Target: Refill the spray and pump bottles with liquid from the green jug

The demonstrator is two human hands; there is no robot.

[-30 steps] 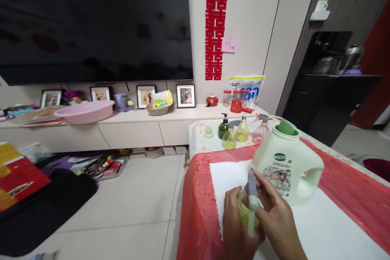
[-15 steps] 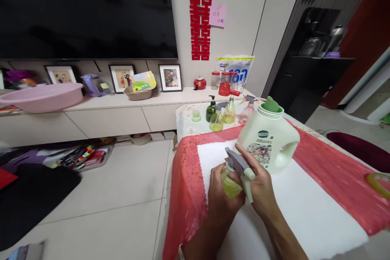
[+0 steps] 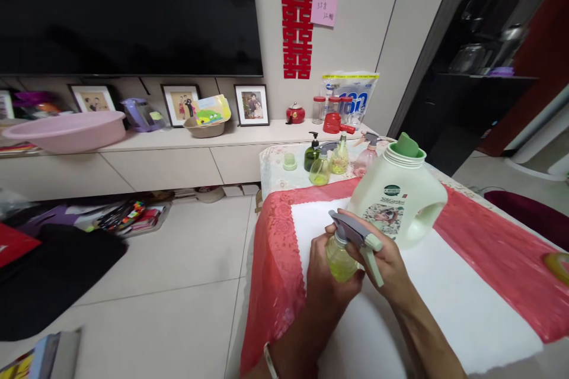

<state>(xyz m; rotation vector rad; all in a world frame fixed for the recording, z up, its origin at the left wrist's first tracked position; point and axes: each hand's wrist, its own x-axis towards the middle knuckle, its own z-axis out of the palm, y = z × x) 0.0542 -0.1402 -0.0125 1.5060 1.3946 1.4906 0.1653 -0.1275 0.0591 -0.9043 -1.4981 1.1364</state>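
My left hand is wrapped round the clear body of a spray bottle with yellow-green liquid in it. At its neck, my right hand grips the grey and pale green trigger head, fingers curled about it. The bottle is held tilted over a white sheet. Just behind my hands stands a large pale green detergent jug, its mouth topped by a dark green spout. Part of the bottle is hidden by my fingers.
Behind the jug are another spray bottle, a dark green pump bottle, a pink spray bottle and a pale green cap. Red plastic covers the table's left edge. A low cabinet runs along the wall.
My right hand has shifted over the trigger head, its forefinger no longer stretched out. The trigger has swung slightly right. My view has moved a little, while both hands stay on the bottle.
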